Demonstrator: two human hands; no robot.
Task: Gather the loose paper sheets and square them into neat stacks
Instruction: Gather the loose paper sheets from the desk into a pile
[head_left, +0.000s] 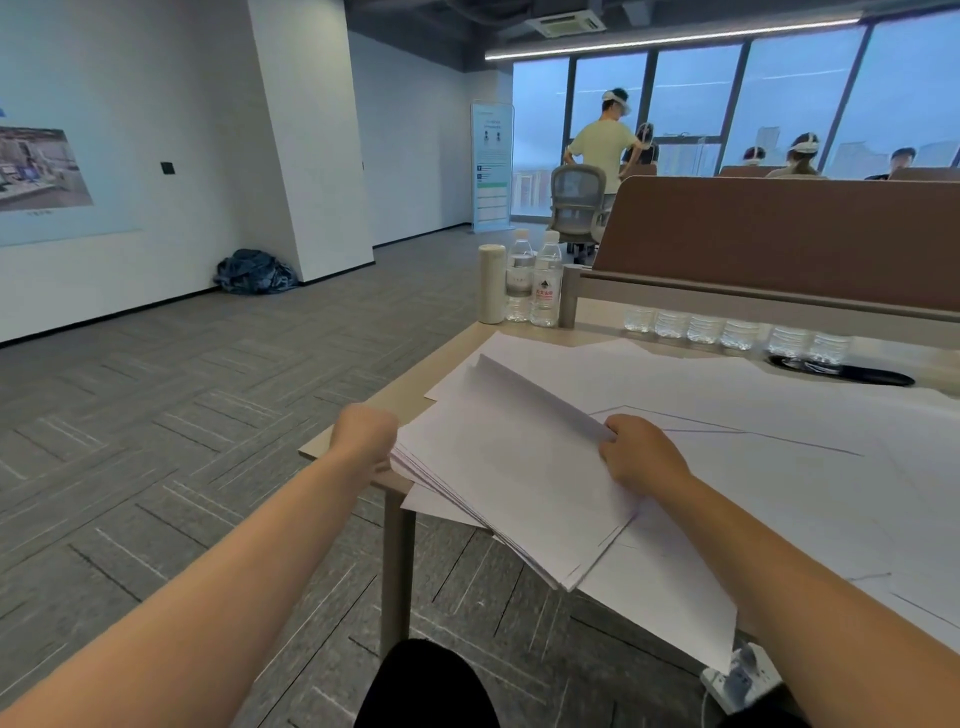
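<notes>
At the counter's near corner, the left hand is curled against the left edge of the stack, apparently clasping it, though its fingertips are hidden. The stack lies askew, its lower corner hanging past the counter's edge and its sheets fanned out of line. It is probably light but floppy, and thin sheets slide on each other, so one corner alone would let it sag and spill. Opposite edges are the better hold, squeezed flat. The right hand grips the far right edge, fingers wrapped over it, where the top sheets lift in a ridge. Beyond lie the loose sheets – overlapping, flat, best lifted at an edge.
</notes>
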